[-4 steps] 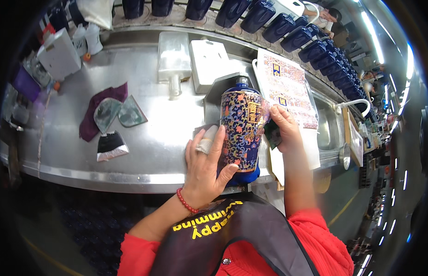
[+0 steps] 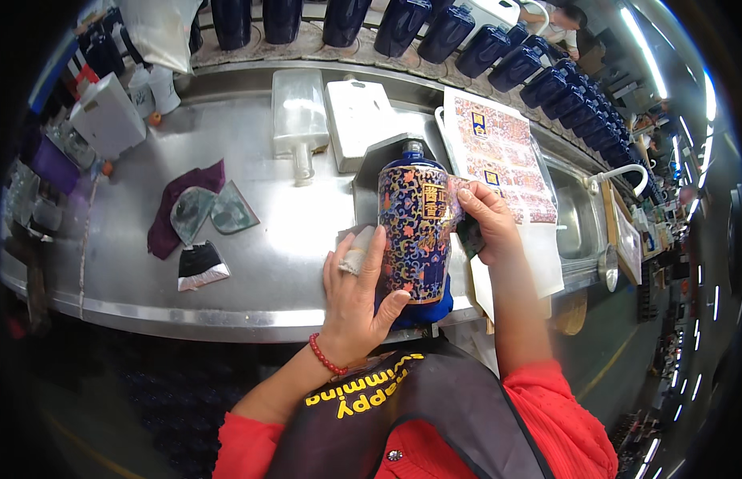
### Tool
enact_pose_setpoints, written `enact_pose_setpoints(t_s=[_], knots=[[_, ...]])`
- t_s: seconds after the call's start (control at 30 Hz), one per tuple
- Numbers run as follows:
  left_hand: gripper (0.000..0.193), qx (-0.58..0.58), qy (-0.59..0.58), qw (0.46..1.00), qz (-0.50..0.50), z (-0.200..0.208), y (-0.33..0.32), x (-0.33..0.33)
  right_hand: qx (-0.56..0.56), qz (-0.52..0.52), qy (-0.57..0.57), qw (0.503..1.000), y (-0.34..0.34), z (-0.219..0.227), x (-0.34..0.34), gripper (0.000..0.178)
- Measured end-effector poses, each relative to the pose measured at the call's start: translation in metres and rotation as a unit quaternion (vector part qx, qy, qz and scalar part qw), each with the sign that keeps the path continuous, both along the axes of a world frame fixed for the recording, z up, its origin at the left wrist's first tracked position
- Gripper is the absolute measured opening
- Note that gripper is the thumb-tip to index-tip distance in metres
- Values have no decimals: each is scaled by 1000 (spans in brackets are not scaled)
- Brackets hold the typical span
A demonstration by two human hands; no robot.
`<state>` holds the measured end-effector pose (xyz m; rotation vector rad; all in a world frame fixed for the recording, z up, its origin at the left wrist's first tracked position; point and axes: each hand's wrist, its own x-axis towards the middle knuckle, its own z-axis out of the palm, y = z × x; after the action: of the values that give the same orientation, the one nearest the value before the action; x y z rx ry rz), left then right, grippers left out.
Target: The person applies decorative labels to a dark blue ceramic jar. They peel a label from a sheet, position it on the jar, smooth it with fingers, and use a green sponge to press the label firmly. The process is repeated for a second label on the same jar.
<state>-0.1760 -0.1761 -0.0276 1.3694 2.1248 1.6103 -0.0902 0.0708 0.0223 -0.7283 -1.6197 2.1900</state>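
Note:
A dark blue bottle (image 2: 414,239) with a clear-topped neck leans in front of me, its body covered by a colourful floral decal sheet with gold characters. My right hand (image 2: 492,219) is closed, pinching the decal's loose edge (image 2: 459,191) at the bottle's right side. Under those fingers is a dark green flat piece (image 2: 470,236), partly hidden. My left hand (image 2: 353,291) lies along the bottle's left side, thumb and fingers apart, touching it without wrapping round. One finger wears a pale wrap (image 2: 353,262). Behind the bottle is a dark angular stand (image 2: 369,172), mostly covered.
Printed decal sheets (image 2: 505,148) lie right, beside a sink (image 2: 577,211) with a white tap (image 2: 622,177). Behind stand a clear container (image 2: 297,108), a white block (image 2: 359,116) and a row of blue bottles (image 2: 345,22). Cloth and scraper pieces (image 2: 197,211) lie left.
The view has shifted slightly. My right fingers keep their pinch on the decal edge, a little closer to the bottle in the picture. My left hand keeps its place against the bottle.

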Motion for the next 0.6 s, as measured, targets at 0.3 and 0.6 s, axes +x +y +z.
enact_pose_setpoints(t_s=[0.3,0.6], knots=[[81,-3,31,1000,-3,-5,1,1,134,-40,-11,990,0,-17,-8,16],[94,-34,179,983,-28,17,-7,-12,626,1,88,775,-50,-15,69,55]])
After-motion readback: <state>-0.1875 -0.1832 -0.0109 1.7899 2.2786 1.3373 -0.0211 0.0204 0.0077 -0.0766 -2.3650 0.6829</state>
